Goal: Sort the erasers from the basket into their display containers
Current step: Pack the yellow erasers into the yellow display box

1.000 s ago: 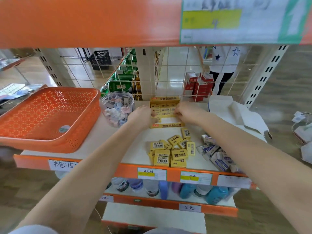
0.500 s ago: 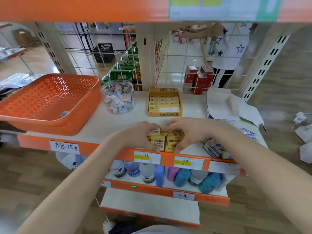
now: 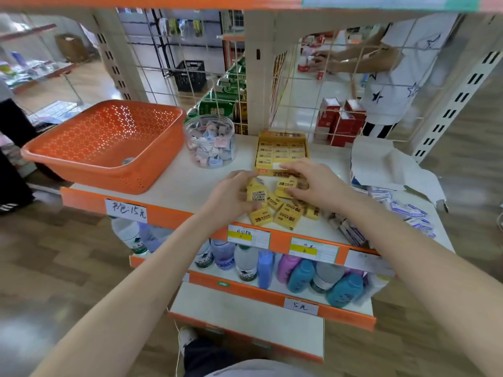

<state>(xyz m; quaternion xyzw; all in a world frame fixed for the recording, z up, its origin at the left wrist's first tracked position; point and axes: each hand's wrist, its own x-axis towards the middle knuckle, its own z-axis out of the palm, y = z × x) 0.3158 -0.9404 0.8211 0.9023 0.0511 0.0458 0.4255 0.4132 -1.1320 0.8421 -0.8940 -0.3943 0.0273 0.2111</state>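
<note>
Several yellow 2B erasers lie in a loose pile near the shelf's front edge. My left hand grips a few yellow erasers lifted above the pile, one with its barcode up. My right hand pinches a yellow eraser just in front of the yellow display box, which holds rows of the same erasers. A clear round tub of pastel erasers stands left of the box. The orange perforated basket sits at the shelf's left end.
Blue-and-white wrapped erasers are scattered at the right, beside an opened white carton. Wire mesh backs the shelf. Bottles fill the lower shelf. Another person stands behind the mesh at upper right.
Both hands left the display box, came down onto the yellow pile, gathered erasers, and now lift them back toward the box.
</note>
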